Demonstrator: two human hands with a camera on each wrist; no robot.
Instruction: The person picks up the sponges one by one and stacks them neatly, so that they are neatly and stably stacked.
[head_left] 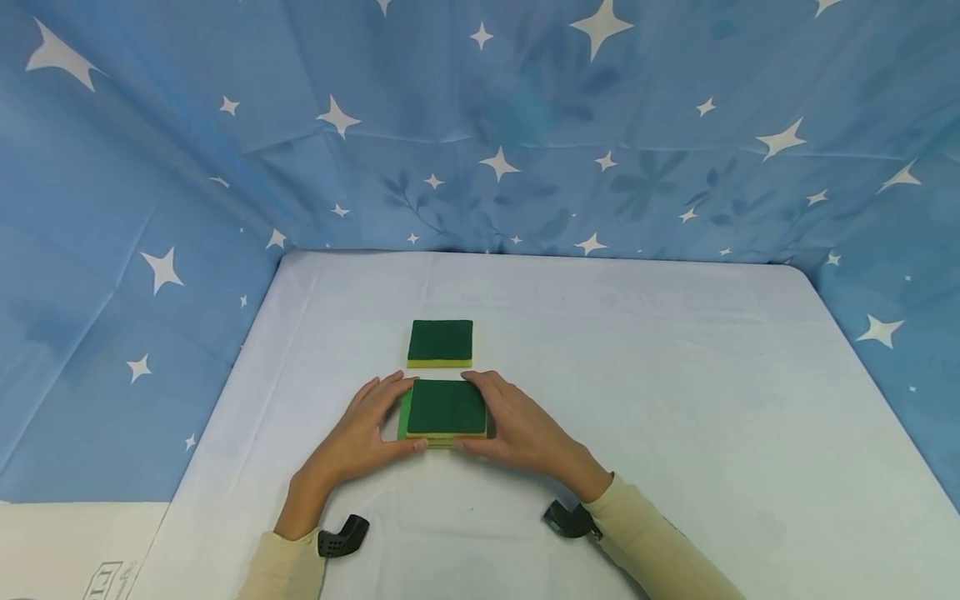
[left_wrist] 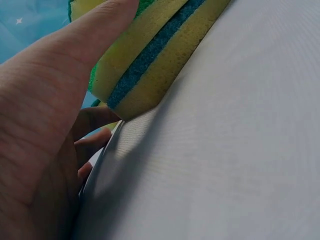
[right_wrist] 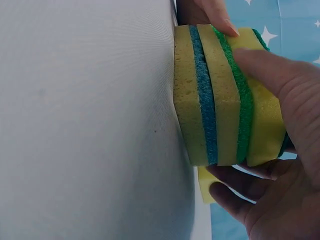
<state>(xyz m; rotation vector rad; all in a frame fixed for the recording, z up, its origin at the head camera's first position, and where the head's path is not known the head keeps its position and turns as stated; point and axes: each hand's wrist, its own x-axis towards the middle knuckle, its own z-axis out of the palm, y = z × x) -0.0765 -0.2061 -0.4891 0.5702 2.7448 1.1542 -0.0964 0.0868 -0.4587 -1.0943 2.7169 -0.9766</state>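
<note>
Sponge stack (head_left: pixel 447 407) rests on the counter (head_left: pixel 675 383) between left hand (head_left: pixel 360 433) and right hand (head_left: pixel 525 427), both half-curled, thumbs and fingers gripping its edges; another sponge (head_left: pixel 441 340) lies just beyond them.

One sponge stack (head_left: pixel 446 408), three views: one high, two close.
From the head I look down and forward across the table (head_left: pixel 675 375) to the far curtain (head_left: pixel 637 100); my left wrist camera (head_left: pixel 343 536) and right wrist camera (head_left: pixel 566 520), at near left and near right, face far, rolled sideways, sharing the stack's near side.
</note>
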